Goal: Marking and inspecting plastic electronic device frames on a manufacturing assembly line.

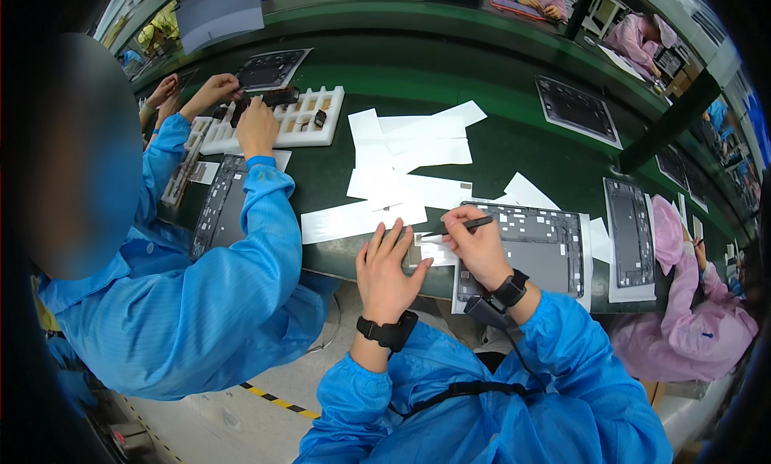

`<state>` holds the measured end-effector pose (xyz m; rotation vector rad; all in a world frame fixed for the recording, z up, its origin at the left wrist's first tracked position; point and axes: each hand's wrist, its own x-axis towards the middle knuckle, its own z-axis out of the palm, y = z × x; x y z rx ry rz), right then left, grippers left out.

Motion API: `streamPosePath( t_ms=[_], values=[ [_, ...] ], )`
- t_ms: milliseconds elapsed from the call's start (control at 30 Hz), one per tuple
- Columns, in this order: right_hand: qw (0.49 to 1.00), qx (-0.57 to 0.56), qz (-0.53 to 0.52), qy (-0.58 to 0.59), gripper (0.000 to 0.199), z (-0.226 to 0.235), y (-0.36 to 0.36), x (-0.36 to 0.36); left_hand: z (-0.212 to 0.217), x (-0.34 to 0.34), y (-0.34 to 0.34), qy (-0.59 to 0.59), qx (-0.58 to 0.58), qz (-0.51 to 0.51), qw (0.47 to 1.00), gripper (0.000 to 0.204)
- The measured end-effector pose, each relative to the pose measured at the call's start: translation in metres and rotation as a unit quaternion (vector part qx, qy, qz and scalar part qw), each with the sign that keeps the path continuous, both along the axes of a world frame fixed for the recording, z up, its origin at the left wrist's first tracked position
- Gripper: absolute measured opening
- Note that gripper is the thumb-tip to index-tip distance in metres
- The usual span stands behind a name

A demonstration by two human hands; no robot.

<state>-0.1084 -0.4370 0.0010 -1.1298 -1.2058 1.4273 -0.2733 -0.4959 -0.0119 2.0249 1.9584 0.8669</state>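
My left hand (pixel 387 275) lies with its fingers stretched out and spread, fingertips at the edge of a white paper strip (pixel 337 224). In my right hand (pixel 479 245) is a slim, black pointed tool that looks like tweezers (pixel 477 222), gripped between thumb and fingers. Its tip points left, over a small white sheet with grey patches (pixel 438 253) between my hands. Under my right wrist sits a dark tablet-like housing (pixel 543 251) dotted with small white pieces, on a white backing. Whether the tip holds anything is too small to tell.
More white strips (pixel 414 147) overlap beyond my hands. At left, a co-worker's blue sleeve (pixel 269 215) reaches toward a white foam tray (pixel 325 102) of small parts. Another housing (pixel 630 231) stands at right beside a person in pink (pixel 683 327). A dark post (pixel 671 118) rises behind.
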Motion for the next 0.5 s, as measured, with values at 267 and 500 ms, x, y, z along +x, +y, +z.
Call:
streamPosePath(
  t_ms=[267,500],
  values=[
    [0.986,0.01,-0.167,0.025,0.014,0.059,0.004,0.174,0.002,-0.014,0.002,-0.041,-0.007,-0.029,0.999,0.043],
    [0.982,-0.042,-0.183,-0.009,0.011,0.018,-0.013,0.287,0.078,0.08,0.024,-0.159,0.041,-0.084,0.983,0.025]
  ],
)
